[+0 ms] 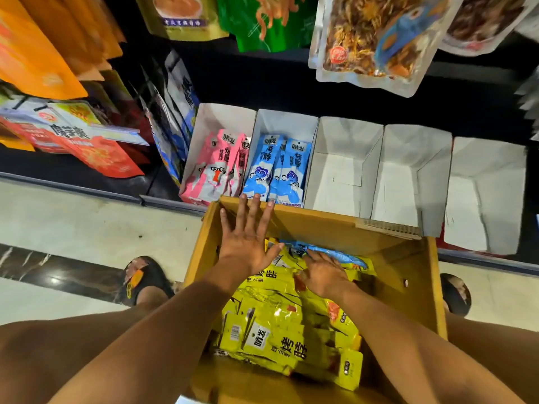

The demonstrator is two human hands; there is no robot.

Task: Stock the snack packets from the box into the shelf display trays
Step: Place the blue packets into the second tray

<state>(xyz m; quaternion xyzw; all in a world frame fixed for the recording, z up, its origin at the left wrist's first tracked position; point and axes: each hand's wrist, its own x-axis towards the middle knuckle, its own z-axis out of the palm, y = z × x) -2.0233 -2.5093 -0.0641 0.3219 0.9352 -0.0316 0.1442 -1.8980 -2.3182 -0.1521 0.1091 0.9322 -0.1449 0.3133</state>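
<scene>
A brown cardboard box stands on the floor between my legs, full of yellow snack packets. One blue packet lies on top near the far side. My left hand hovers flat with fingers spread over the box's far left corner. Inside the box, my right hand rests on the yellow packets, its fingers touching the blue packet. On the shelf ahead, one white display tray holds pink packets and the tray beside it holds blue packets.
Three empty white trays stand to the right on the shelf. Hanging snack bags overhang the shelf above. More bags fill the left. My sandalled feet flank the box on the pale tiled floor.
</scene>
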